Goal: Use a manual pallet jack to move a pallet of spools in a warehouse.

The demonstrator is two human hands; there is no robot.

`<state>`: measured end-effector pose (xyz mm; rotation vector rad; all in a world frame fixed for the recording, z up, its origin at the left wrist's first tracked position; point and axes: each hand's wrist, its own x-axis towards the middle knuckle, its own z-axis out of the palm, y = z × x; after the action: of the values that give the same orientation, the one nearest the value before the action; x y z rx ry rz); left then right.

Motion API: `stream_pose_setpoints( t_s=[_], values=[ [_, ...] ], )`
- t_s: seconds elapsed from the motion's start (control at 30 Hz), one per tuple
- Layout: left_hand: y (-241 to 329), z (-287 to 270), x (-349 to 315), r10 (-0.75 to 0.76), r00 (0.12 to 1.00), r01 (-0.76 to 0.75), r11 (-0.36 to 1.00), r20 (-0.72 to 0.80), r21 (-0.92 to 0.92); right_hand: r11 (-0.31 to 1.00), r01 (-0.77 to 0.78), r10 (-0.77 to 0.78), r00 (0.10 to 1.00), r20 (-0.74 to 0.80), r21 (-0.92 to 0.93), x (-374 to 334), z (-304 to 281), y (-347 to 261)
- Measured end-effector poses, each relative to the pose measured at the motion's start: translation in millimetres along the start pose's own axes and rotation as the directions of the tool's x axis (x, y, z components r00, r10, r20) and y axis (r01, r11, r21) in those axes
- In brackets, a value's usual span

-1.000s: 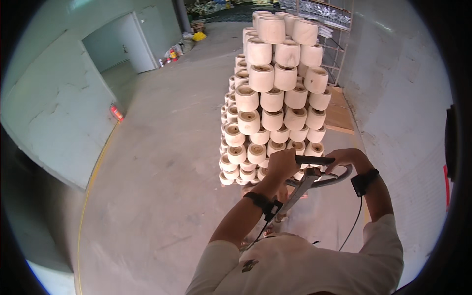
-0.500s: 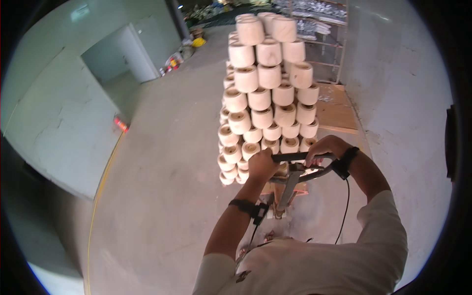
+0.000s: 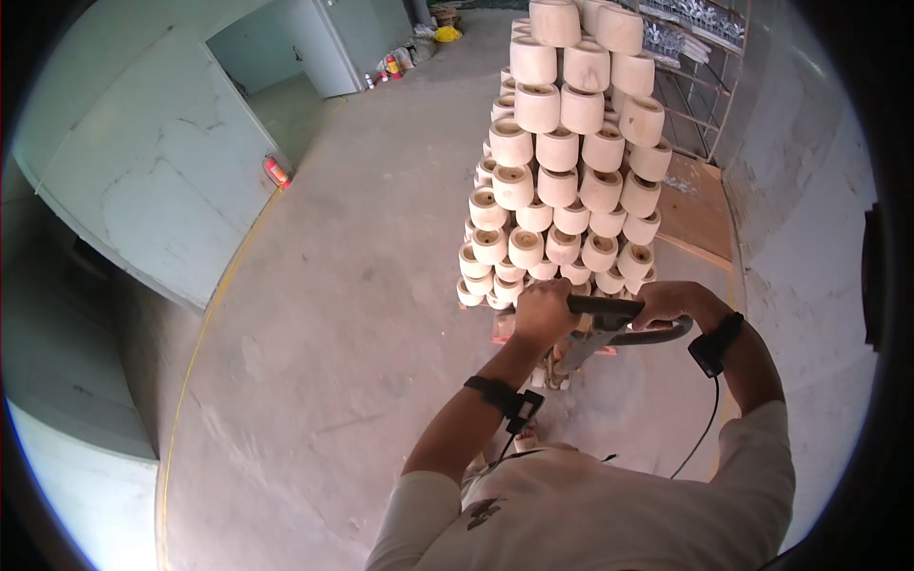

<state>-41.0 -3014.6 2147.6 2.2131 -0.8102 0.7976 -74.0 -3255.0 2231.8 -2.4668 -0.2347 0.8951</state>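
My left hand (image 3: 546, 312) is wrapped round the left end of a dark loop handle (image 3: 606, 305), which looks like that of a pallet jack. On its right part my right hand (image 3: 666, 303) is closed too, its fingertips partly hidden. A grey shaft (image 3: 578, 353) runs down from the handle toward the floor near my feet. Just beyond stands a tall stack of pale, rounded wooden cylinders (image 3: 557, 185), piled in several tiers with hollows in their tops. A bit of red frame (image 3: 503, 326) shows under the stack's near edge; the rest of the base is hidden.
A wall (image 3: 795, 219) runs close along the right, with a metal rack (image 3: 700, 90) and a brown board (image 3: 693, 211) beside the stack. At left, a fire extinguisher (image 3: 276, 172) stands by a doorway. A yellow line (image 3: 205, 333) curves along the floor (image 3: 324, 314).
The stack and handle sit farther right in view, and the doorway and extinguisher have shifted right and up. The handle has turned a little; my right hand's grip on it has changed.
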Motion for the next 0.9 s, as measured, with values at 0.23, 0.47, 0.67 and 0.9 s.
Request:
stream_pose_setpoints(
  t_s=[0.23,0.47,0.67,0.9],
  values=[
    [15,-21,-21,-0.068,0.995,0.070,0.997,0.069,-0.022,0.999,-0.040,0.040,0.999,-0.031,-0.006,-11,25,-2],
    [33,-47,-88,0.034,0.987,-0.029,0.999,0.155,-0.037,0.986,-0.027,0.001,0.988,-0.156,-0.166,-45,98,-11],
    [41,-84,-175,0.192,0.961,-0.139,0.958,0.200,-0.251,0.961,-0.093,0.045,0.981,-0.188,-0.260,-73,193,-26],
    [63,-102,-283,0.265,0.908,-0.153,0.931,0.326,-0.331,0.918,-0.107,0.007,0.968,-0.252,-0.383,-94,318,-11]
  ],
)
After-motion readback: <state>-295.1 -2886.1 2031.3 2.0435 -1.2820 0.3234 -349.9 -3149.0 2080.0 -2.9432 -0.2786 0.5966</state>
